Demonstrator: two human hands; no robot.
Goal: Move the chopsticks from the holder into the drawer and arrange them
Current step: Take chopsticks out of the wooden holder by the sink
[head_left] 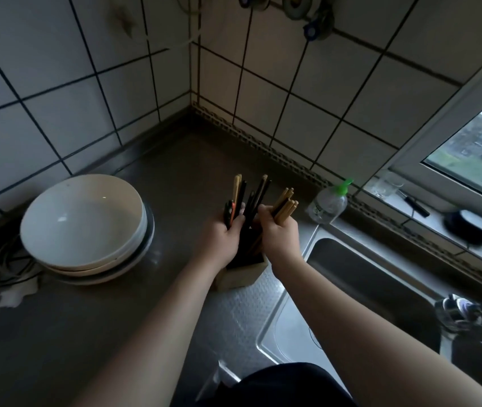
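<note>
Upright in a square pale wooden holder (245, 276): thin chopsticks (259, 192), taken in both grips.

Pale wooden sticks (285, 202) and dark sticks (242, 190) fan out above the holder's mouth. The right grip (279, 233) is clamped round the pale bundle about mid-length. The left grip (219, 236) is curled round dark sticks and a red-and-black item that cannot be identified. Such sticks are judged light, stiff and smooth, hence apt to slide past one another or splay. A hold near mid-length, with the ends levelled, should keep a bundle together. The holder rests on the grey desk (175, 177) at the edge of the stainless-steel sink (351, 277). Stacked white ceramic bowls (81, 221) sit to its left and a clear bottle with a green pump (329, 205) to its right. No drawer is in view.
</note>
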